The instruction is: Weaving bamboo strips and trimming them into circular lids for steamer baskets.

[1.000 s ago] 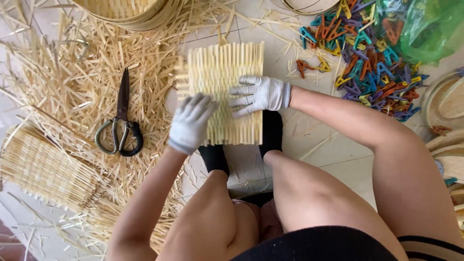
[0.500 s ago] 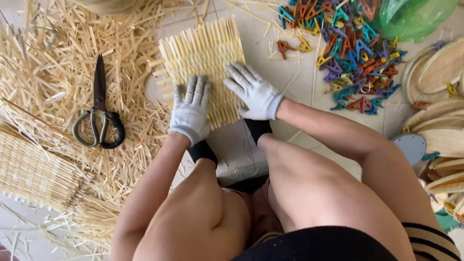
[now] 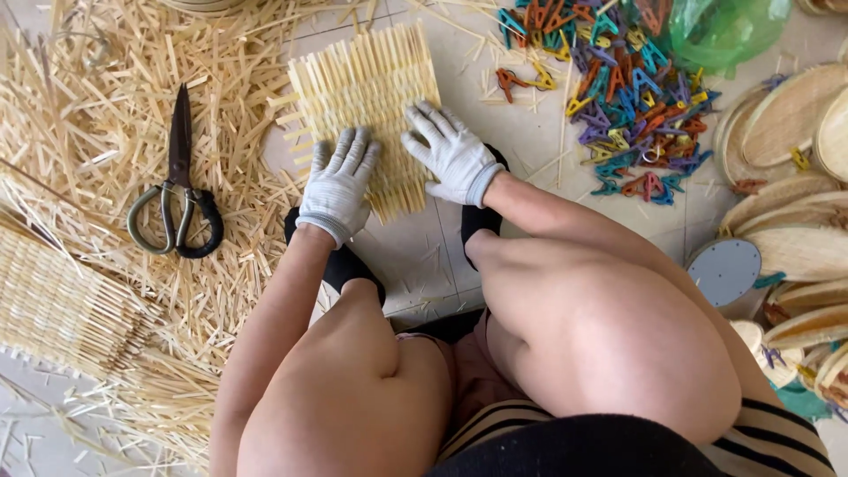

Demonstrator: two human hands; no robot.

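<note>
A woven mat of pale bamboo strips (image 3: 367,88) lies flat on the tiled floor in front of my knees. My left hand (image 3: 340,184), in a white glove, presses flat on the mat's lower left part with fingers spread. My right hand (image 3: 450,155), also gloved, lies flat on the mat's lower right edge, fingers apart. Neither hand grips anything. My feet in black socks rest just below the mat.
Black-handled scissors (image 3: 177,190) lie on a heap of loose bamboo strips (image 3: 79,132) at left. Another woven piece (image 3: 62,309) sits lower left. A pile of coloured clips (image 3: 632,84) and a green bag (image 3: 724,31) are upper right; woven oval pieces (image 3: 795,177) stack at right.
The view shifted so the mat sits higher and further left. Both hands slid down to the mat's lower edge and now lie flat with fingers spread.
</note>
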